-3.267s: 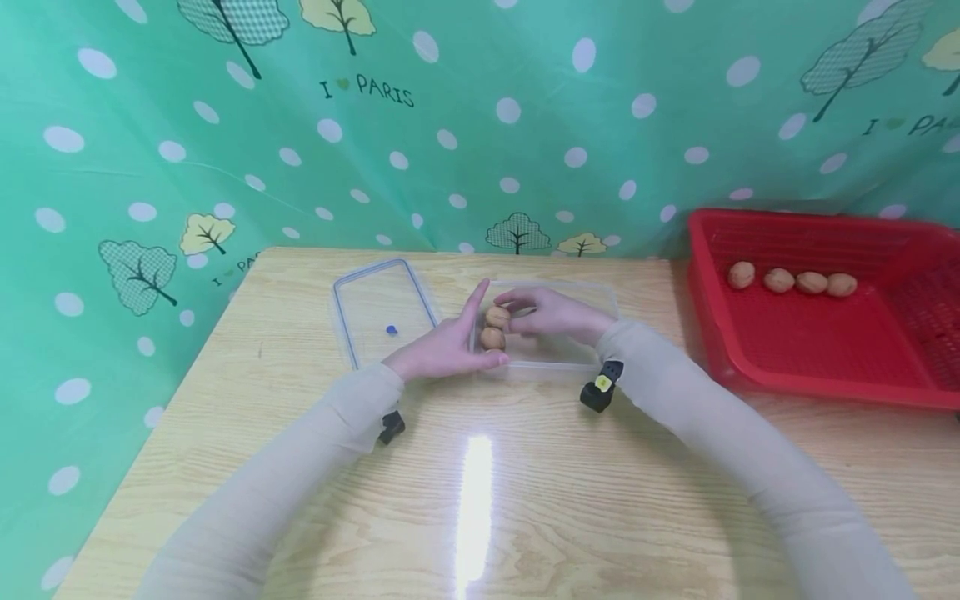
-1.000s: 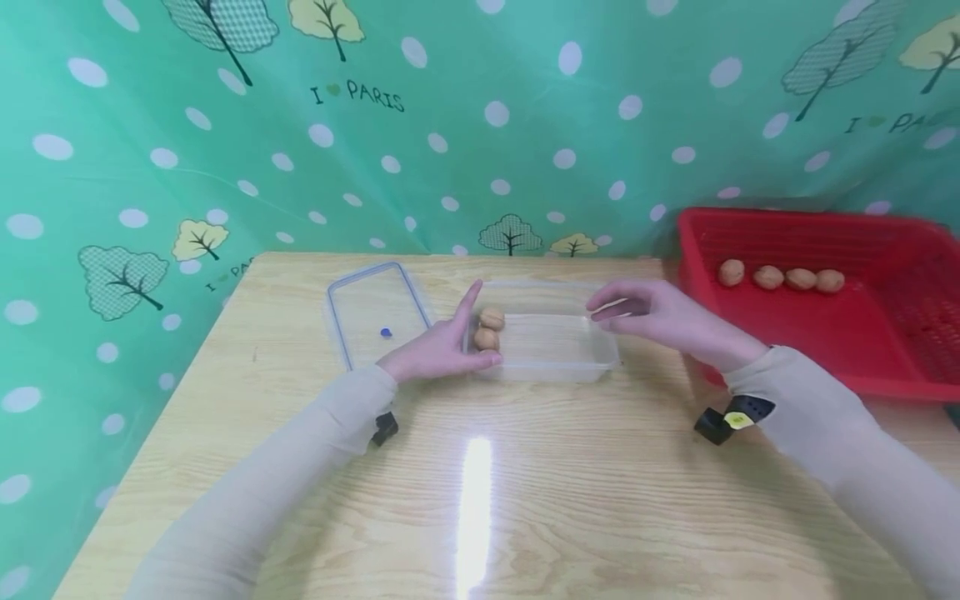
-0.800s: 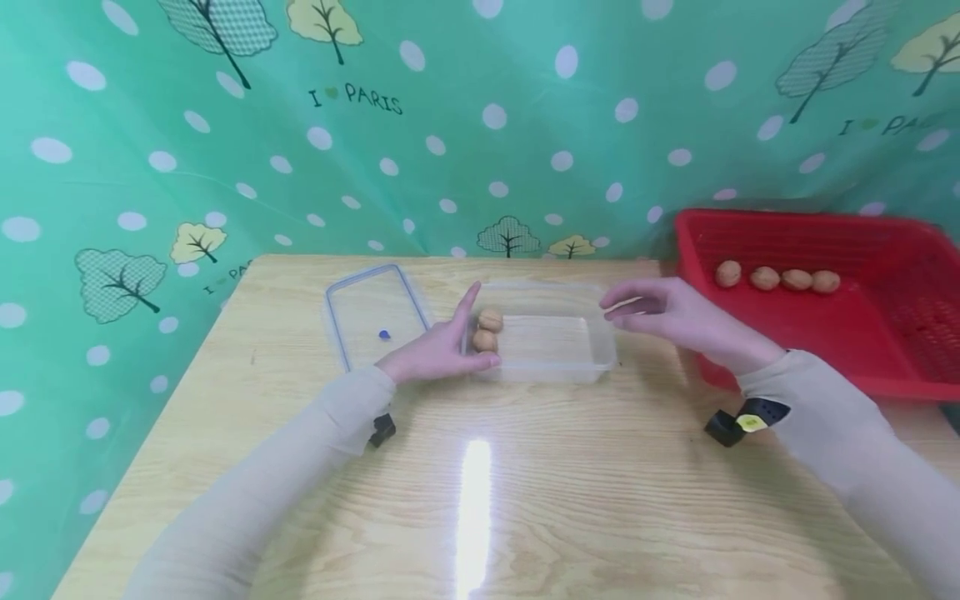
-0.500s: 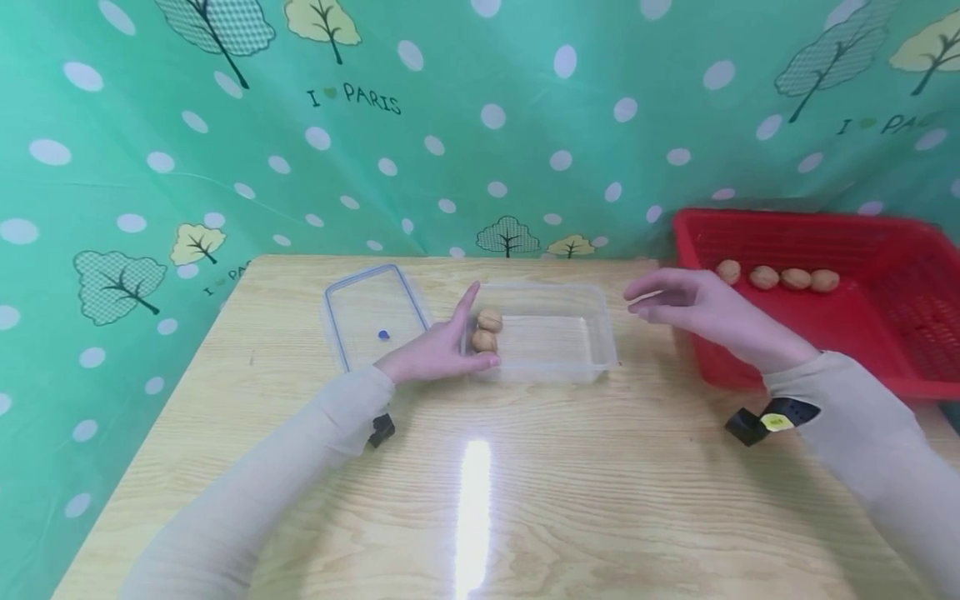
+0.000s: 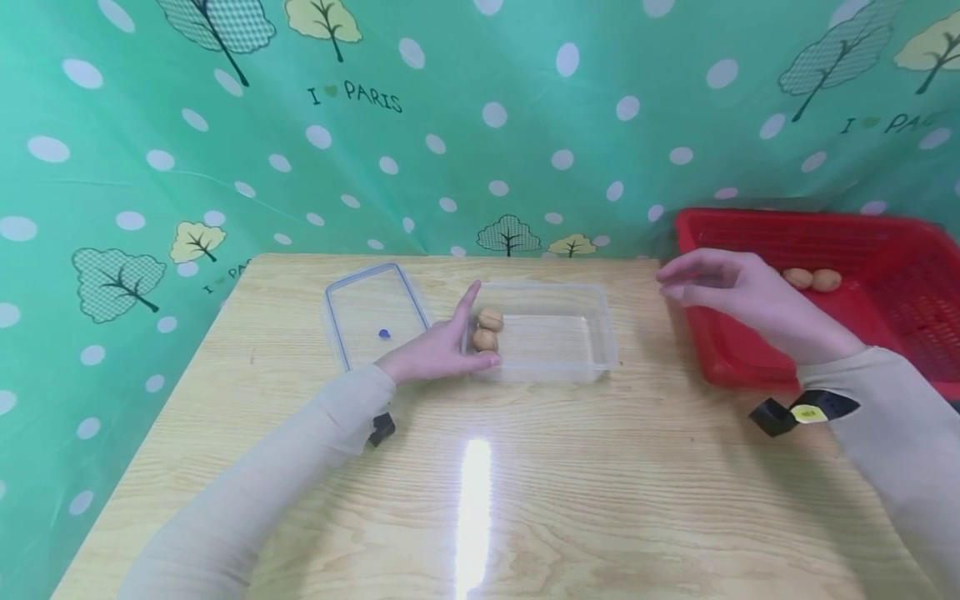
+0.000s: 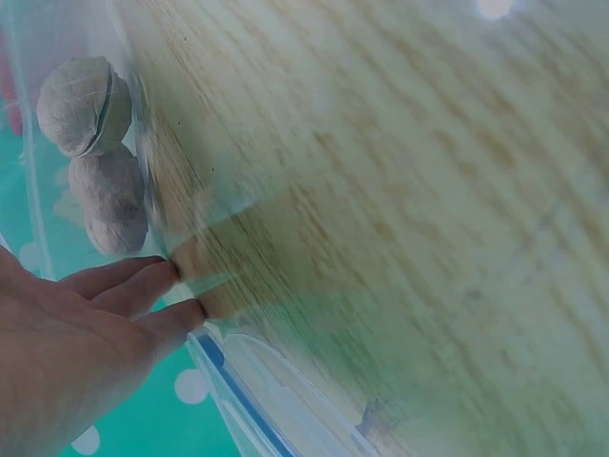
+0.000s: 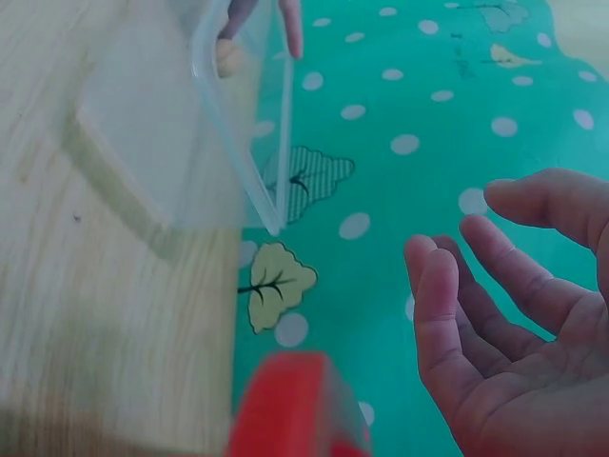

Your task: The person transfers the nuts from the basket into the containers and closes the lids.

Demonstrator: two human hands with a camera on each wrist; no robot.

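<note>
In the head view my left hand rests against the left end of a clear plastic container, thumb and forefinger spread along its corners. Two walnuts sit side by side inside that end; the left wrist view shows the walnuts just beyond my fingertips. My right hand hangs over the left rim of a red basket, its fingers loosely bent with nothing between them. The right wrist view shows the same hand holding nothing. Two walnuts show in the basket; my hand hides part of its inside.
A clear lid with a blue seal lies on the wooden table left of the container, partly under my left hand. Behind the table hangs a green dotted cloth.
My right hand has left the walnuts in the container and moved right to the basket, now covering two of the walnuts there. My left hand has stayed at the container's left end.
</note>
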